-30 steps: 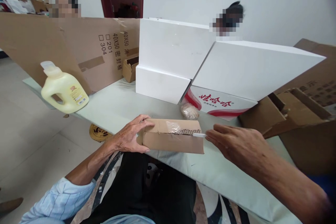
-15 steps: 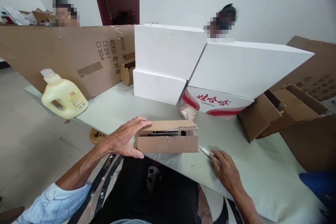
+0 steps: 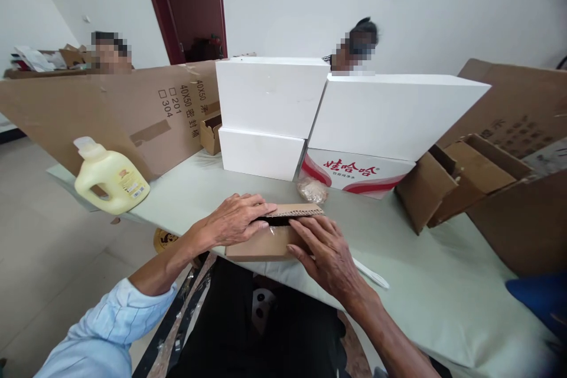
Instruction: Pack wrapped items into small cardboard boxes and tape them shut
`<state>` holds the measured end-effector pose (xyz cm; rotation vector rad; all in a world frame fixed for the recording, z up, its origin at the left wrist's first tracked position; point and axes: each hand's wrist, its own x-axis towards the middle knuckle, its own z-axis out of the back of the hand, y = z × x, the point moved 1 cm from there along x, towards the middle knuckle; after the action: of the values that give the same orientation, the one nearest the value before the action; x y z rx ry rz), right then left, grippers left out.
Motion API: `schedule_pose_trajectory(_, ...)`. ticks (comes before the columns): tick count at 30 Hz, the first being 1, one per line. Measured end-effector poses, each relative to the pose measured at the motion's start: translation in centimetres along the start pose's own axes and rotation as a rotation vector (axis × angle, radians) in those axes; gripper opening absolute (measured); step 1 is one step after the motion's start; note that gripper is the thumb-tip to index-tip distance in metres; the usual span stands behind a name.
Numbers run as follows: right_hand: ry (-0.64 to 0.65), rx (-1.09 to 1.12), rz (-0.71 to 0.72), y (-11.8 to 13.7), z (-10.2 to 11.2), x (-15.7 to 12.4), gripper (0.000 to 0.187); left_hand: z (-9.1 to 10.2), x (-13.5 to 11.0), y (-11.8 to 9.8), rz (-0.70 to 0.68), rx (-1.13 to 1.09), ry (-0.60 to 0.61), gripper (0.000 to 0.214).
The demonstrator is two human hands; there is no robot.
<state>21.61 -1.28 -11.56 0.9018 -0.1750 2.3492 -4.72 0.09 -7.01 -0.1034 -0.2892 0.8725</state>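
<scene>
A small brown cardboard box (image 3: 261,246) lies at the near edge of the table, its long slot parted and dark inside. My left hand (image 3: 237,218) grips its left end, fingers over the upper flap and thumb at the slot. With the fingertips at the slot and the thumb on the near face, my right hand (image 3: 325,251) holds the right part. What the box contains is too dark to make out. A slim white utility knife (image 3: 372,274) rests on the table beside my right hand, partly hidden by it.
White boxes (image 3: 270,97) are stacked across the table, with a crumpled clear plastic bundle (image 3: 312,190) before them. A yellow detergent bottle (image 3: 110,177) stands left. Open cardboard boxes (image 3: 460,171) sit at right. Two people are partly visible behind the boxes.
My right hand has let go of the utility knife and moved left onto the cardboard box. My left hand has shifted toward the middle of the box's slot. The view has tilted slightly.
</scene>
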Motion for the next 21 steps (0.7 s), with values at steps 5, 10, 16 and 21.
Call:
schedule_pose_trajectory(5,0.06,0.011,-0.046,0.4,-0.3,0.8,0.029,0.1,1.3,0.7,-0.016,-0.028,0.017,0.042)
schedule_pose_trajectory(10,0.075,0.006,-0.103,0.9,-0.4,1.5,0.024,0.7,2.1,1.3,-0.008,-0.093,0.025,0.042)
schedule_pose_trajectory(16,0.066,0.027,-0.189,1.3,-0.8,2.8,0.028,1.2,2.3,0.9,-0.018,-0.05,-0.005,0.038)
schedule_pose_trajectory(21,0.074,0.149,-0.298,1.2,-1.0,3.1,0.026,1.3,0.8,-1.3,-0.029,0.083,-0.321,0.022)
